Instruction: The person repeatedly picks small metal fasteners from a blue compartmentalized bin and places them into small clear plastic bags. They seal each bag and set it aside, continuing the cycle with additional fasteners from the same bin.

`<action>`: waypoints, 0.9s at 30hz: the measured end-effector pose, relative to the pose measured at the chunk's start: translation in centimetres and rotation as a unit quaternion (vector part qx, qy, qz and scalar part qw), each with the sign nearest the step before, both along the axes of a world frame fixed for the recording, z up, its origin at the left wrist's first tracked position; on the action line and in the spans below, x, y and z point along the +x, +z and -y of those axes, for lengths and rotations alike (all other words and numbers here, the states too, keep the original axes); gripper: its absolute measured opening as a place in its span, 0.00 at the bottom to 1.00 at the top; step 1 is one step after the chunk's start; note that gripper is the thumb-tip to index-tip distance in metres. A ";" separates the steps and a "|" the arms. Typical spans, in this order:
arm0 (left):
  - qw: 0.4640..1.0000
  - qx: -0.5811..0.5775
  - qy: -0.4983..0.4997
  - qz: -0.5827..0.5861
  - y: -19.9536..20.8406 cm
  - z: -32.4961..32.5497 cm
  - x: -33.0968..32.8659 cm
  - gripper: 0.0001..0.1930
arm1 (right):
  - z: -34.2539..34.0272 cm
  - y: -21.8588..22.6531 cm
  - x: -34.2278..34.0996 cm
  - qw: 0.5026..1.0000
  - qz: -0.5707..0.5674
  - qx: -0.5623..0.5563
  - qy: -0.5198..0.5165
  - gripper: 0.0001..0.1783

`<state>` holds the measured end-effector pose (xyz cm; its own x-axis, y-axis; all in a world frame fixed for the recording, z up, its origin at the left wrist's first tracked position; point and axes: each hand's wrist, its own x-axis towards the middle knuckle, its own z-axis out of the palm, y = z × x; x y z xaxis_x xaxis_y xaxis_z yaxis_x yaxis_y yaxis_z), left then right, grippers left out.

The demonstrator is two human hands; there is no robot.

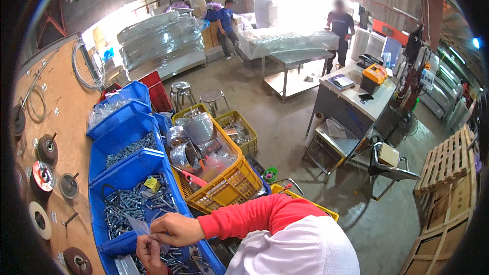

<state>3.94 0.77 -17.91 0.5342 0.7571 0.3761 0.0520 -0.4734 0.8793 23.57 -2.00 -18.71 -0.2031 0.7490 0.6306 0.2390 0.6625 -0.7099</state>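
A small clear plastic bag (137,225) is pinched between my two hands over the blue bins. My right hand (175,229), at the end of a red sleeve, has its fingers closed on the bag's edge. Just below it, my left hand (148,253) is closed on the same bag, fingertips close to the right hand's. What the bag contains, if anything, I cannot make out. Beneath lie loose bolts (119,206) in a blue bin (147,160), with a small yellow box (152,184) among them. More bolts (175,259) lie in the nearest bin, partly hidden by my hands.
Left, a wooden board (61,102) carries grinding discs (47,150) on pegs. Yellow crates (229,186) of wire coils and parts stand right of the bins. Two stools (182,91), a desk (351,94) and a pallet (448,165) stand farther off. Two people stand beside a wrapped table (290,40).
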 end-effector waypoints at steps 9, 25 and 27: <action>0.994 0.101 0.042 -0.023 -0.4 -0.5 -0.5 0.08 | -0.1 0.7 -0.4 0.997 0.042 0.057 -0.032 0.11; 0.827 0.462 0.189 -0.260 2.0 -0.3 -1.9 0.04 | -0.7 1.2 -2.3 0.944 0.202 0.099 -0.242 0.19; 0.804 0.485 0.159 -0.305 2.3 0.7 -1.4 0.04 | -1.2 1.3 -2.7 0.946 0.205 0.086 -0.236 0.23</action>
<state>2.56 0.09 -15.60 0.6813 0.4001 0.6129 0.5870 -0.7989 -0.1310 20.88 -0.80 -17.43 -0.1247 0.7104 0.6927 0.7691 0.5103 -0.3848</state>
